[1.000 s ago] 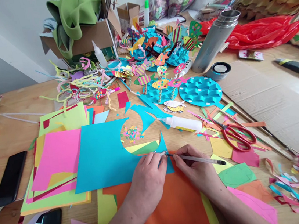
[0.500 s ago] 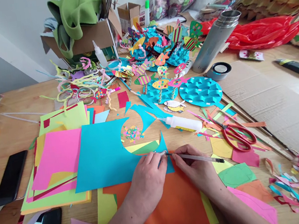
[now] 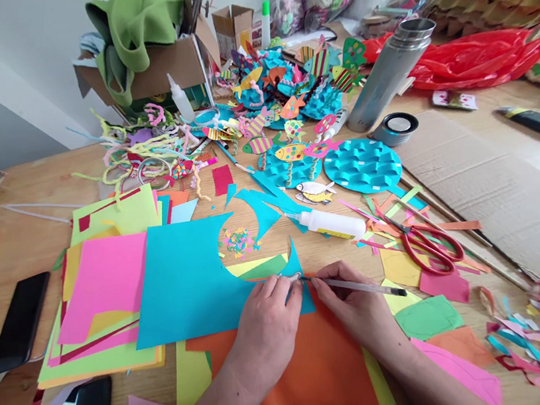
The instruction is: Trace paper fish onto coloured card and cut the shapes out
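My right hand (image 3: 357, 304) is closed around a pen (image 3: 356, 284) with a clear barrel and black end. Its tip meets a small white paper cutout (image 3: 294, 277) at the edge of the blue paper (image 3: 190, 281). With fingers together, my left hand (image 3: 270, 320) presses that cutout down; most of the cutout is hidden beneath the fingers. A big curved piece is cut out of the blue sheet's upper right side. Under both hands lies an orange sheet (image 3: 303, 365).
Left of the blue sheet are stacked coloured papers (image 3: 104, 279) and two phones (image 3: 20, 321). Beyond it lie a glue bottle (image 3: 333, 222), red-handled scissors (image 3: 429, 244) and paper fish (image 3: 316, 189). A steel flask (image 3: 387, 75) stands at the back right, near cardboard (image 3: 489, 192).
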The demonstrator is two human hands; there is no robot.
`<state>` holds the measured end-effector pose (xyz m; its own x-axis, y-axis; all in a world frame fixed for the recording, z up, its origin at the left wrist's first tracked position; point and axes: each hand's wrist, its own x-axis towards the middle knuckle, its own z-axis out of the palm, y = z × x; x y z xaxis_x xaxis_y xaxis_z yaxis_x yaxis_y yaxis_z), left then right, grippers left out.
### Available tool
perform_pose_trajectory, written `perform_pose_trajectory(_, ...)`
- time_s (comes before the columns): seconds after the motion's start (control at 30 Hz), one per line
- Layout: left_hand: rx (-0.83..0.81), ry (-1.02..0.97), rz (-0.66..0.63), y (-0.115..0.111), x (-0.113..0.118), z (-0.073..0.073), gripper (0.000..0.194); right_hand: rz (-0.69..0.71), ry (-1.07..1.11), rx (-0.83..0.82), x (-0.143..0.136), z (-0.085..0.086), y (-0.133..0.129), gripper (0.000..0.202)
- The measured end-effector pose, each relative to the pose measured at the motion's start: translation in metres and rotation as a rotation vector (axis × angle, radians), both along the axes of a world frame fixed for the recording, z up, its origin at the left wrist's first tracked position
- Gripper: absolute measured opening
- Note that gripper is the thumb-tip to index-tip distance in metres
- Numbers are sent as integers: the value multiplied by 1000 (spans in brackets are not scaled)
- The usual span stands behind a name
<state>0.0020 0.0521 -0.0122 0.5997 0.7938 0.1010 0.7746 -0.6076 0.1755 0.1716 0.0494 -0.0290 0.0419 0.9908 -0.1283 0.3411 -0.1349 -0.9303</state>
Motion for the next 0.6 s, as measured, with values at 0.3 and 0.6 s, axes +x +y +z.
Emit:
perform_pose_trajectory(0.3, 5, 10, 2, 0, 0, 2, 31, -35, -8, 44, -1, 2, 2, 20)
perform_pose_trajectory(0.6, -3, 3, 0, 0, 0, 1, 32, -39, -29, 44, 0, -1, 0, 20)
